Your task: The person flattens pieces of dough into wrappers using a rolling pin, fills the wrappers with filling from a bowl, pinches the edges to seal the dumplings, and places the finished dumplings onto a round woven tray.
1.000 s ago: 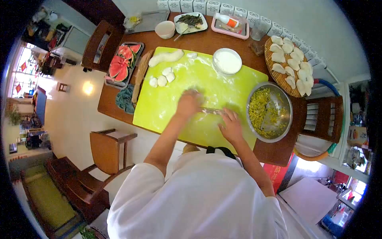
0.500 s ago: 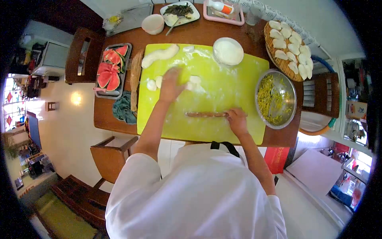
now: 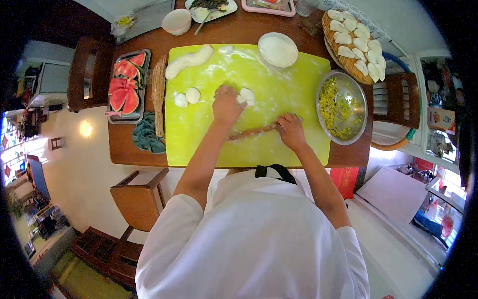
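On the yellow-green mat [image 3: 199,144], my right hand [image 3: 290,130] grips the right end of a thin wooden rolling pin [image 3: 255,130], which lies slightly slanted. My left hand [image 3: 227,103] is palm down on the mat above the pin's left end, its fingers curled and their tips hidden. Its thumb is beside small white dough pieces [image 3: 246,96]. Two more round dough pieces [image 3: 193,95] sit to the left. A long dough roll [image 3: 189,61] lies at the mat's upper left, and a bowl of white flour [image 3: 278,51] stands at its upper edge.
A steel bowl of yellow-green filling [image 3: 341,107] stands at the right, below a woven tray [image 3: 348,45] of shaped dumplings. At the left are a watermelon tray [image 3: 141,94], a straw-coloured bundle [image 3: 158,97] and a green cloth [image 3: 148,134]. A white bowl [image 3: 176,22] stands behind.
My left hand has left the pin and moved up to the dough pieces, some of which now lie farther right. My right hand still holds the pin, now slanted. The view has shifted.
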{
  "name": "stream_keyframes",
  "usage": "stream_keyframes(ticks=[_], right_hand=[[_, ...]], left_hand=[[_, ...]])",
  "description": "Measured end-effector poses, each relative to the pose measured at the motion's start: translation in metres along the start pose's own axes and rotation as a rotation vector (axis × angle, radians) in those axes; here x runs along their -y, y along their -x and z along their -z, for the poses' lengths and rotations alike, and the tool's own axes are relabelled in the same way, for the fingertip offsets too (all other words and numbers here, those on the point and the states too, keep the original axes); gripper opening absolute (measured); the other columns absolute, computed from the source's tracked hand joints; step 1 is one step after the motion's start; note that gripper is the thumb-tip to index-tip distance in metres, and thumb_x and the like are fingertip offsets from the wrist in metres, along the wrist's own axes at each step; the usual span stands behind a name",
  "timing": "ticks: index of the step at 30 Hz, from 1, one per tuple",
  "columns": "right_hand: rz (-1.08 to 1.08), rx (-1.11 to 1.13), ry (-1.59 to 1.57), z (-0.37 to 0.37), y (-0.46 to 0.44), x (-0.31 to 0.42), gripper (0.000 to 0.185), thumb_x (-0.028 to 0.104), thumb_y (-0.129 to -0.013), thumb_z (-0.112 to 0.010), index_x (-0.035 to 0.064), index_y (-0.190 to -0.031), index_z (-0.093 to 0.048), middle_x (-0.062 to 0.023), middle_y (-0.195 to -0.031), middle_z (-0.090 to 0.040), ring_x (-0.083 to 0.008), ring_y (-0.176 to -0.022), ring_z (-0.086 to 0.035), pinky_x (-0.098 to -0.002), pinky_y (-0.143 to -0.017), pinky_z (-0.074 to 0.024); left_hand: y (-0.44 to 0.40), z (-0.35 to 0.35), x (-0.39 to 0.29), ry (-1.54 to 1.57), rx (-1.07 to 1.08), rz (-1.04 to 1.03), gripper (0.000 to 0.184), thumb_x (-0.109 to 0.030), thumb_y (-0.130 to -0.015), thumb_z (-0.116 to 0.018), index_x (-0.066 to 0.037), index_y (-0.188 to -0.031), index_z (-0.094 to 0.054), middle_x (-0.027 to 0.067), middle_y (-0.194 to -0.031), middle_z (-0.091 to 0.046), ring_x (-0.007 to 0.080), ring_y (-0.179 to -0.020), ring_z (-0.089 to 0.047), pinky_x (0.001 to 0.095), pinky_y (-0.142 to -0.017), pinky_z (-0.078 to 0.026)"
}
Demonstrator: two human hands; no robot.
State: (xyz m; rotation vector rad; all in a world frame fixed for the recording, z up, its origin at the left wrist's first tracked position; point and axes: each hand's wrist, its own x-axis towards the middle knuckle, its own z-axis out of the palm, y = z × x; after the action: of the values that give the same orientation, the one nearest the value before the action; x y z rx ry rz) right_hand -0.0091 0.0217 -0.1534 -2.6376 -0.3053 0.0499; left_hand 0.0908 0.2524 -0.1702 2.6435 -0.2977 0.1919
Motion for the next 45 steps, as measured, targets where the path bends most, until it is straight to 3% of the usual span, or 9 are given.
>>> stream_keyframes(ticks=[3, 13, 16, 21, 24, 33, 38, 41, 45], right_hand=[[0.017, -0.026, -0.009, -0.005, 0.004, -0.005, 0.019, 0.009, -0.073, -0.062, 0.0094, -0.091, -0.061, -0.0105, -0.098, -0.057, -0.0323, -0.095, -0.053, -0.0462, -0.082, -0.0410], [-0.004, -0.072, 0.013, -0.009, 0.009, -0.001, 0.018, 0.011, -0.076, -0.060, 0.0102, -0.094, -0.060, -0.0111, -0.099, -0.054, -0.0328, -0.098, -0.051, -0.0456, -0.086, -0.0400], [-0.001, -0.089, 0.008, -0.009, 0.012, 0.000, 0.017, 0.012, -0.076, -0.060, 0.0092, -0.093, -0.060, -0.0119, -0.099, -0.054, -0.0334, -0.098, -0.051, -0.0454, -0.086, -0.0404], [0.009, -0.068, 0.023, -0.009, 0.010, -0.002, 0.017, 0.012, -0.076, -0.060, 0.0084, -0.093, -0.061, -0.0128, -0.100, -0.054, -0.0342, -0.099, -0.050, -0.0460, -0.086, -0.0409], [-0.012, -0.058, 0.012, -0.008, 0.011, 0.000, 0.019, 0.012, -0.076, -0.060, 0.0090, -0.095, -0.061, -0.0128, -0.101, -0.054, -0.0344, -0.100, -0.050, -0.0457, -0.088, -0.0406], [-0.034, -0.025, 0.041, -0.015, 0.032, -0.015, 0.024, 0.013, -0.075, -0.062, 0.0101, -0.099, -0.061, -0.0126, -0.103, -0.055, -0.0335, -0.101, -0.051, -0.0465, -0.088, -0.0404], [-0.170, -0.103, -0.042, -0.002, 0.070, -0.023, 0.029, 0.013, -0.072, -0.065, 0.0081, -0.100, -0.060, -0.0139, -0.102, -0.056, -0.0336, -0.098, -0.053, -0.0447, -0.085, -0.0419], [-0.245, -0.198, -0.151, 0.001, 0.080, -0.028, 0.030, 0.012, -0.071, -0.066, 0.0053, -0.100, -0.059, -0.0150, -0.100, -0.056, -0.0332, -0.094, -0.054, -0.0414, -0.082, -0.0433], [-0.421, -0.256, -0.364, 0.018, 0.077, -0.015, 0.029, 0.008, -0.073, -0.064, 0.0008, -0.100, -0.057, -0.0154, -0.095, -0.055, -0.0302, -0.088, -0.055, -0.0363, -0.077, -0.0444]], left_hand=[[-0.004, 0.014, 0.013, 0.189, 0.243, 0.274, 0.040, -0.021, -0.062, -0.074, -0.008, -0.096, -0.056, 0.0131, -0.085, -0.060, 0.0317, -0.084, -0.059, 0.0414, -0.075, -0.047], [-0.008, 0.019, 0.053, 0.431, 0.409, 0.190, 0.032, -0.013, -0.063, -0.069, -0.007, -0.093, -0.057, 0.0142, -0.088, -0.064, 0.0284, -0.080, -0.061, 0.0348, -0.070, -0.048], [-0.016, 0.024, 0.056, 1.010, 0.502, 0.543, 0.029, -0.010, -0.065, -0.067, -0.007, -0.093, -0.059, 0.0131, -0.086, -0.065, 0.0305, -0.076, -0.061, 0.0341, -0.070, -0.048], [-0.019, 0.034, 0.040, -0.033, 0.042, -0.030, 0.041, -0.018, -0.074, -0.066, -0.003, -0.110, -0.056, 0.0170, -0.116, -0.056, 0.0338, -0.107, -0.051, 0.0427, -0.092, -0.040], [-0.007, -0.003, 0.014, 0.006, 0.073, -0.140, 0.054, -0.029, -0.079, -0.062, 0.001, -0.122, -0.049, 0.0176, -0.132, -0.044, 0.0343, -0.125, -0.036, 0.0447, -0.103, -0.029], [-0.002, -0.042, -0.013, 0.004, 0.178, -0.429, 0.056, -0.028, -0.083, -0.055, 0.002, -0.129, -0.042, 0.0190, -0.134, -0.041, 0.0361, -0.130, -0.029, 0.0471, -0.105, -0.027], [0.056, 0.037, 0.027, -0.011, -0.104, 0.063, 0.065, -0.026, -0.074, -0.067, 0.005, -0.126, -0.043, 0.0233, -0.130, -0.043, 0.0374, -0.125, -0.035, 0.0456, -0.105, -0.025], [0.137, 0.043, 0.071, -0.335, -0.005, 0.332, 0.087, -0.043, -0.078, -0.063, 0.010, -0.135, -0.024, 0.0281, -0.142, -0.022, 0.0413, -0.134, -0.018, 0.0501, -0.108, -0.016], [0.143, 0.031, 0.028, -0.341, 0.162, 0.337, 0.092, -0.050, -0.077, -0.060, 0.010, -0.136, -0.022, 0.0283, -0.143, -0.021, 0.0420, -0.135, -0.015, 0.0516, -0.108, -0.015]])
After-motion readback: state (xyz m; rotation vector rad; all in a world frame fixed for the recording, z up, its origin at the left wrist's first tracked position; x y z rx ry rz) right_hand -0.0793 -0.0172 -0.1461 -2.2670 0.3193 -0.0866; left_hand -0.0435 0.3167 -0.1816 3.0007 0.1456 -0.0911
